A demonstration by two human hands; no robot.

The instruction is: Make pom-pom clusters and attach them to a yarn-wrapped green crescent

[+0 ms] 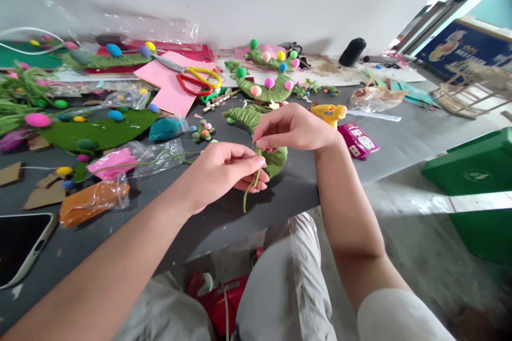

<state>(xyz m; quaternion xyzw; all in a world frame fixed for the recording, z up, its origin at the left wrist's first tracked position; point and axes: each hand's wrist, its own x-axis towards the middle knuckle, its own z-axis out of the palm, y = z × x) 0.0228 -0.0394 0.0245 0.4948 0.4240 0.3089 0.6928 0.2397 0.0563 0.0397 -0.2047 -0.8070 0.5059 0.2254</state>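
Both my hands meet over the front of the grey table. My left hand (230, 168) pinches a length of green yarn (246, 200) between thumb and fingers, and a loose end dangles below. Just above it, my right hand (286, 128) has thumb and fingertips pressed together on the same yarn. Behind and beneath my hands lies a crescent shape wrapped in green yarn (276, 164), partly hidden by them. A strand of the yarn also trails left across the table. Further back rests another wrapped crescent with coloured pompoms (264, 90).
A yellow glue gun (328, 113) and a purple packet (358, 141) lie right of my hands. Scissors (196, 77) rest on pink paper (166, 85). Bagged clay (94, 202), green felt (98, 136) and a phone (24, 245) are on the left. Green bins (476, 165) stand off the table's right side.
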